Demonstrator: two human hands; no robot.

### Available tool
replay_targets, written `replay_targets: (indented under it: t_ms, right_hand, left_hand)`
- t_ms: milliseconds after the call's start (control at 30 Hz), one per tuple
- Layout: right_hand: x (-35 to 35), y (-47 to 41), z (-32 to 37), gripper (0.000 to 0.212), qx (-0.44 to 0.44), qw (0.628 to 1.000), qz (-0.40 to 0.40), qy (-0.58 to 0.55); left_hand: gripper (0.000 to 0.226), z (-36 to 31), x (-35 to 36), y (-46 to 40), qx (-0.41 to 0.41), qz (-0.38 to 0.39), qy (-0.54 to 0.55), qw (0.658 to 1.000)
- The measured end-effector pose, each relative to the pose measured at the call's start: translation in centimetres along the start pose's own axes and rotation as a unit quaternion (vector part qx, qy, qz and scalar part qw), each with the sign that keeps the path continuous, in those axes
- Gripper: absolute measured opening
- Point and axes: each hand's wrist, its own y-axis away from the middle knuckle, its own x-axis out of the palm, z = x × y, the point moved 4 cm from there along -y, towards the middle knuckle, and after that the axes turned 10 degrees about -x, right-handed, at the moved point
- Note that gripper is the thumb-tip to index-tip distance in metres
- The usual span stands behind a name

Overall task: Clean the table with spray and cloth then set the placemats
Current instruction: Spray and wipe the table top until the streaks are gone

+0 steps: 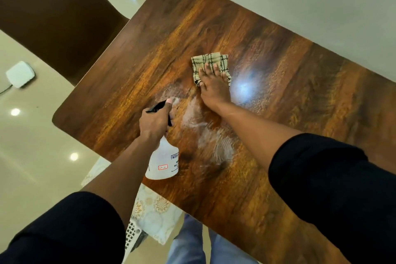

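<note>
Right hand [212, 85] lies flat, fingers spread, palm pressing the checked cloth [211, 64] onto the table [300, 83]; nothing is gripped, the cloth is only pinned underneath. Left hand [154, 122] is wrapped closed around the neck of the spray bottle [164, 161], thumb along the black trigger head, nozzle pointing toward 12 o'clock; the bottle body hangs toward 6 o'clock, above the wood.

Edges: rounded table corner at 9 o'clock of the left hand, well apart; far edge at 12 o'clock of the cloth, with bare wood between. Open tabletop at 3 o'clock of the cloth.

Surface: glossy brown wood grain, white wet smears between the two hands, bright light glare just beside the cloth at 4 o'clock.

Room: dark chair [53, 10] at 10 o'clock, patterned placemats [154, 210] below the near edge at 6 o'clock, pale glossy floor [32, 146].
</note>
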Motion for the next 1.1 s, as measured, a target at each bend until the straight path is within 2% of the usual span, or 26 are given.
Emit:
replay_targets:
  t_ms: [67,167,300,400,467,533,600,667,767,833,933,1000,1100]
  right_hand:
    - [0.8,0.2,2.2,0.057,-0.026,0.999,0.018,0.020]
    - [3.1,1.1,6.2,0.058,-0.127,0.988,0.072,0.051]
    - [6.2,3.8,10.7,0.057,-0.267,0.954,0.124,0.059]
    - [5.9,3.7,10.6,0.058,-0.334,0.929,0.146,0.057]
    - [4.5,2.4,9.4,0.063,-0.320,0.938,0.123,0.059]
    - [2.4,0.8,7.3,0.071,-0.246,0.964,0.072,0.067]
    - [0.7,-0.6,4.6,0.067,-0.169,0.982,0.038,0.074]
    - [-0.1,-1.7,2.9,0.060,-0.118,0.990,0.038,0.065]
    - [0.7,-2.8,3.9,0.059,-0.047,0.997,0.041,0.040]
    - [1.5,-2.7,6.0,0.060,-0.044,0.998,0.038,0.039]
    - [3.4,-1.2,10.1,0.060,-0.156,0.985,0.056,0.054]
    - [5.6,1.3,12.3,0.061,-0.256,0.960,0.080,0.076]
    - [7.9,5.6,13.0,0.061,-0.376,0.919,0.105,0.051]
  left_hand:
    - [0.058,0.9,-0.8,0.9,-0.004,-0.010,0.016,1.000]
    - [0.054,2.0,-2.0,2.1,-0.003,-0.035,0.033,0.999]
    - [0.048,3.5,-3.5,3.5,-0.004,-0.058,0.057,0.997]
    - [0.046,4.5,-3.9,3.8,-0.006,-0.063,0.062,0.996]
    - [0.054,5.3,-3.9,3.5,-0.016,-0.070,0.058,0.996]
    - [0.067,6.1,-4.0,3.4,-0.032,-0.079,0.055,0.995]
    - [0.073,6.7,-4.0,3.2,-0.031,-0.080,0.060,0.994]
    - [0.074,7.0,-4.1,3.1,-0.023,-0.079,0.069,0.994]
    - [0.072,6.9,-4.9,2.7,-0.025,-0.083,0.074,0.993]
    - [0.070,6.8,-5.5,2.4,-0.024,-0.083,0.079,0.993]
    - [0.068,6.7,-6.5,2.0,-0.022,-0.085,0.083,0.993]
    - [0.067,6.7,-6.8,2.1,-0.021,-0.082,0.079,0.993]
    - [0.060,6.7,-6.7,2.6,-0.024,-0.067,0.087,0.994]
